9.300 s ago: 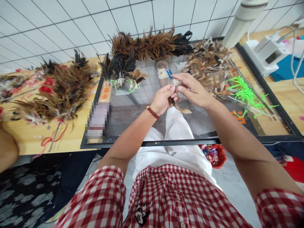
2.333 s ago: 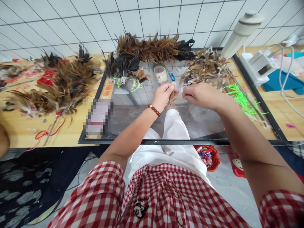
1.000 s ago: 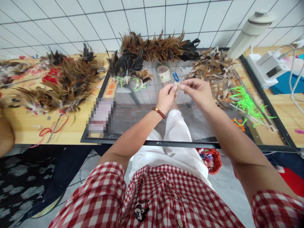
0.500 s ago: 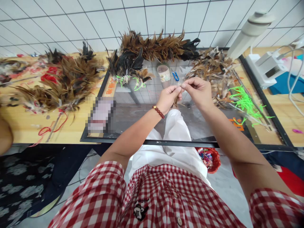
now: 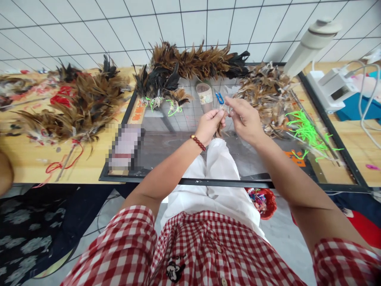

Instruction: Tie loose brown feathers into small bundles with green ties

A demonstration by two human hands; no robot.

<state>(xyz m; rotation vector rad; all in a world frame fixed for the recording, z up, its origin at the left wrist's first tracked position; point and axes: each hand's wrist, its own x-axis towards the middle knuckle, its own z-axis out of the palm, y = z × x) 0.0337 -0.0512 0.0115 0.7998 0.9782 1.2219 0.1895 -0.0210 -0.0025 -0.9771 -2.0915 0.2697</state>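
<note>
Above the glass tabletop [image 5: 166, 147], the small feather bundle [image 5: 220, 126] hangs from the left hand [image 5: 208, 125], pinched shut at its top between thumb and fingers. The right hand [image 5: 245, 119], which met it half a second ago, has drawn slightly apart, fingers loosely curled; whether it grips anything is unclear. Beyond lie blue clippers [image 5: 220, 97].

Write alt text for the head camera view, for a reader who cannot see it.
A person's left hand and right hand pinch a small bunch of brown feathers between them above a glass-topped table. Piles of brown and black feathers line the table's far edge, with green ties to the right and blue snips just beyond the hands.
</note>
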